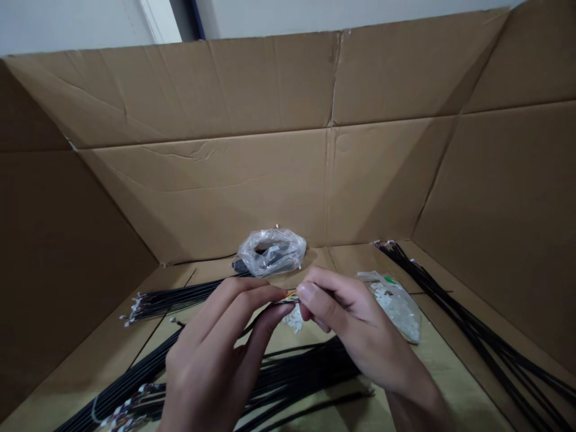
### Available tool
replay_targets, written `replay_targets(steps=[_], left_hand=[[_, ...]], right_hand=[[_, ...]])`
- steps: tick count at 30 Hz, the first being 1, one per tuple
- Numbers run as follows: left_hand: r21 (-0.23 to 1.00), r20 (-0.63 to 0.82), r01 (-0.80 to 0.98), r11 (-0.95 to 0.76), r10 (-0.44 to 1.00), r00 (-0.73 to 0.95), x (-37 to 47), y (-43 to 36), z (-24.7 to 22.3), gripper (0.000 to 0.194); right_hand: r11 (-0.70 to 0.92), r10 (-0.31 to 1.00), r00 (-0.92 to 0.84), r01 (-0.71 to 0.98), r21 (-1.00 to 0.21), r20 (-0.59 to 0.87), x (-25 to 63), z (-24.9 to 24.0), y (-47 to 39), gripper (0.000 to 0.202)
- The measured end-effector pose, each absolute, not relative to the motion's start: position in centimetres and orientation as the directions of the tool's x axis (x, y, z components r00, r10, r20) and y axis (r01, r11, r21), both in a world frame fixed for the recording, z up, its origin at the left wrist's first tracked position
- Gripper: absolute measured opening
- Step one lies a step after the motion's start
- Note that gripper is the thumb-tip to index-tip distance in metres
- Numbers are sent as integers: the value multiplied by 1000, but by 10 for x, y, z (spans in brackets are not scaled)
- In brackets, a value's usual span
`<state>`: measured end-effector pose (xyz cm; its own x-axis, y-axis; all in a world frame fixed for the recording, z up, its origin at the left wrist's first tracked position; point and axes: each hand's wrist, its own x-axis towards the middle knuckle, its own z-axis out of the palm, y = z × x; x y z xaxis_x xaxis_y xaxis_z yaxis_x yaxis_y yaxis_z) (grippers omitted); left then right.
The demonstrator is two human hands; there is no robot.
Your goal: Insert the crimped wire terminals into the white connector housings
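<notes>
My left hand (225, 336) pinches the end of a black cable, where thin coloured wires (291, 295) fan out, orange and yellow among them. Fingertips of my right hand (342, 312) close on the tips of those same wires from the other side. Whatever sits right at the wire tips is covered by my right fingers. Below and behind the hands lies a small pile of white connector housings (293, 319). Under both hands a bundle of black cables (306, 372) stretches across the surface.
Cardboard walls (225, 180) surround the work surface. At the back sits a clear plastic bag (272, 252) with dark contents. A bag of white connectors (396, 309) lies right. More black cables lie at the left (180, 297), front left (135, 375) and right (463, 324).
</notes>
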<state>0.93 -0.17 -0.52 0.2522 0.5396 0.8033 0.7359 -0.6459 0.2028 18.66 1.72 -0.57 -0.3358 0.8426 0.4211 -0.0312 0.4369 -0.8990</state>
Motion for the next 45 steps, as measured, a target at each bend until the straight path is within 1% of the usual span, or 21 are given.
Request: replay_targets(steps=[5, 8, 11, 13, 14, 17, 23, 29, 32, 36, 38, 40, 42, 45], left_hand=[[100, 820, 781, -617, 496, 286, 5, 1, -8, 9], [67, 829, 786, -615, 473, 300, 2, 1, -11, 10], [79, 828, 782, -618, 478, 294, 1, -2, -11, 10], [92, 804, 785, -613, 511, 305, 2, -4, -8, 9], [96, 818, 771, -629, 492, 299, 3, -5, -7, 9], [135, 795, 742, -657, 519, 315, 6, -3, -3, 10], [136, 807, 717, -684, 496, 321, 4, 0, -4, 9], [234, 791, 696, -679, 549, 269, 4, -2, 2, 9], [348, 763, 647, -678, 606, 224, 5, -3, 1, 10], [518, 674, 600, -610, 723, 153, 2, -2, -6, 14], [604, 640, 555, -572, 763, 90, 2, -2, -7, 16], [677, 618, 501, -539, 786, 11, 5, -2, -7, 18], [714, 608, 467, -522, 792, -44, 7, -2, -6, 19], [718, 617, 430, -548, 786, -29, 11, -1, -6, 18]], right_hand=[[458, 839, -308, -43, -888, 448, 186, -6, 19, 35], [453, 842, -300, -56, -890, 448, 186, -7, 19, 35], [451, 844, -298, -56, -891, 446, 186, -7, 19, 35], [449, 845, -298, -56, -892, 444, 186, -7, 19, 36], [447, 846, -298, -57, -893, 442, 186, -7, 19, 36], [442, 847, -301, -59, -895, 438, 186, -6, 18, 36], [444, 848, -299, -52, -894, 438, 186, -6, 18, 37], [452, 845, -287, -67, -890, 451, 187, -6, 19, 37], [439, 850, -284, -83, -894, 444, 187, -6, 19, 36], [414, 865, -267, -103, -905, 426, 185, -7, 21, 37], [412, 869, -251, -112, -904, 427, 185, -7, 22, 39], [399, 879, -239, -109, -911, 413, 185, -6, 22, 36], [376, 886, -260, -85, -923, 384, 185, -5, 22, 31], [395, 850, -360, -43, -917, 383, 184, -5, 21, 39]])
